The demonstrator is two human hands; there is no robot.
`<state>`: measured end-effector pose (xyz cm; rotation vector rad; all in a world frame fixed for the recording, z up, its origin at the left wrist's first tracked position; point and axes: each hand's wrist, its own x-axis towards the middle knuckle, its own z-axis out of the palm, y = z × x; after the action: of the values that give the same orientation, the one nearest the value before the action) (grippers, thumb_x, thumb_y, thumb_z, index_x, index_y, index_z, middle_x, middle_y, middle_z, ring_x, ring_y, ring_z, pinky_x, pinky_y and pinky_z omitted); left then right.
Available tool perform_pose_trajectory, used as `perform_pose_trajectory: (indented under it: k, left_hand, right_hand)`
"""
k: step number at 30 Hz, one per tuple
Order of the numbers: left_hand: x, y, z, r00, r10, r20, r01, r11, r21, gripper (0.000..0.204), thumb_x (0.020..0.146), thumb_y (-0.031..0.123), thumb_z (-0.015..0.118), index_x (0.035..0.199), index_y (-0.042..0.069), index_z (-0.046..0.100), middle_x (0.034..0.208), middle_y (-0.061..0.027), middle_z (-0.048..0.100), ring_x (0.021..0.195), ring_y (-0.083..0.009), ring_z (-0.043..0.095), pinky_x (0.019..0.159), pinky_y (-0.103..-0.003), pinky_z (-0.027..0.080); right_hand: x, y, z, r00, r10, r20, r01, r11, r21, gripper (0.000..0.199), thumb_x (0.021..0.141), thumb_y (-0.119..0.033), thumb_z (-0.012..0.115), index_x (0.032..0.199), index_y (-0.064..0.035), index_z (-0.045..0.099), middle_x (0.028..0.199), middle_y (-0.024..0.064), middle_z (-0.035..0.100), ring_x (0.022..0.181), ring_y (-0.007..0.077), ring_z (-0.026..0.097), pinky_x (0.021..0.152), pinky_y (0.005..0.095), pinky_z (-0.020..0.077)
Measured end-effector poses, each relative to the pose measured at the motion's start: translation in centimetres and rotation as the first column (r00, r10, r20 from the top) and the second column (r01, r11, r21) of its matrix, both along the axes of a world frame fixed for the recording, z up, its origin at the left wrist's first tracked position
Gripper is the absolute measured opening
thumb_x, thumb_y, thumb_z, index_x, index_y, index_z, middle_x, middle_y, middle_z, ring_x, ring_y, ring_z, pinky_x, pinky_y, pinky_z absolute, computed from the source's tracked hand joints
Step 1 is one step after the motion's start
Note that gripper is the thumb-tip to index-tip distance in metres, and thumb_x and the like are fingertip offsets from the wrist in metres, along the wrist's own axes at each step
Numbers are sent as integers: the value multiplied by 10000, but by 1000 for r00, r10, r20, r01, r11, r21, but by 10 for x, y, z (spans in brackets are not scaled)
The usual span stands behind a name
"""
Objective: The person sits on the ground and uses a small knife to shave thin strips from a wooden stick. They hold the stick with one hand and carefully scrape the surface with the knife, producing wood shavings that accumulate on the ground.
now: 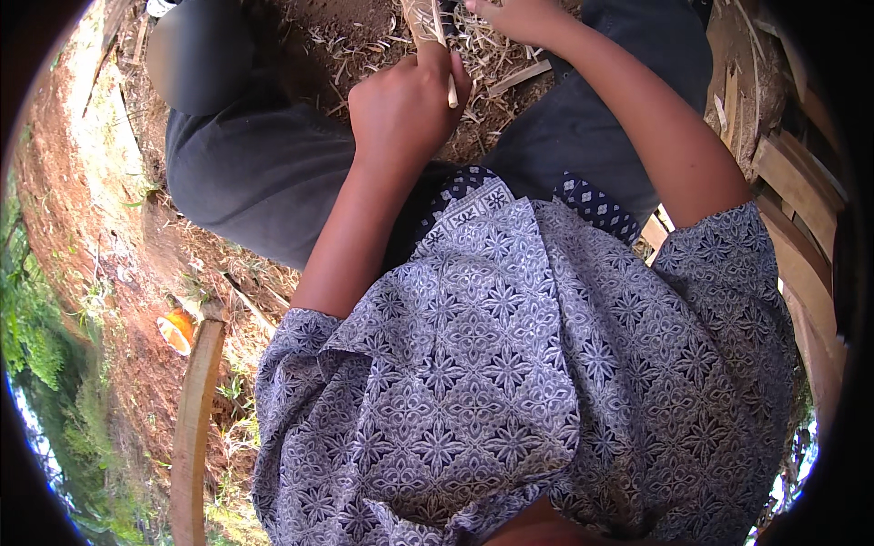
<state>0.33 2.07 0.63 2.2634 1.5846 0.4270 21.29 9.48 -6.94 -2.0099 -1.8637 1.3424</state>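
My left hand point(401, 105) is closed around a thin pale wooden stick point(452, 89), whose near end pokes out beside the thumb. A broader tan strip point(420, 18), seemingly wood, lies just beyond the knuckles and runs out at the top edge. My right hand point(523, 20) is at the upper edge, close to the stick's far part. Its fingers look curled, but the frame cuts them off and what they hold cannot be made out. Something small and dark shows between the two hands.
Pale shavings point(350, 41) litter the brown soil between my dark-trousered legs point(264, 173). A flat wood offcut point(519, 78) lies near my right leg. Wooden slats point(801, 182) are at the right. On the left are a curved wooden post point(196, 428) and an orange object point(177, 329).
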Motion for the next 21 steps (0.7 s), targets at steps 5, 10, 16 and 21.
perform_pose_trajectory:
  k: [5,10,16,21]
  left_hand:
    - [2,1,-1,1000,-7,13,7,1000,-5,296,973,272,623,745,104,538,583,-79,612,498,-306,629,447,-434,472]
    - [3,3,-2,1000,-10,8,11,1000,-22,296,979,278,616,752,102,545,597,-85,629,501,-309,634,459,-439,484]
    - [4,-4,0,1000,-21,-4,21,997,-80,284,975,285,615,767,102,552,598,-99,642,506,-320,647,470,-439,502]
    - [5,-6,-2,999,-36,28,39,996,-83,278,964,280,617,770,94,545,585,-104,639,496,-321,649,467,-441,509]
  right_hand:
    - [1,-4,-28,992,70,106,-89,978,189,237,940,-309,651,978,-78,689,897,203,720,847,382,708,759,471,554]
    - [-11,-6,-42,988,-12,157,-14,987,163,246,945,-314,635,1002,-80,684,896,212,713,861,413,695,779,492,549]
    - [-14,-2,-28,949,-287,-130,256,943,-213,210,1014,-269,576,994,-69,637,741,121,655,662,212,661,557,381,514]
    - [-2,6,-5,873,-432,-225,328,863,-384,210,1053,-288,548,1077,-86,600,787,55,613,625,156,581,554,328,475]
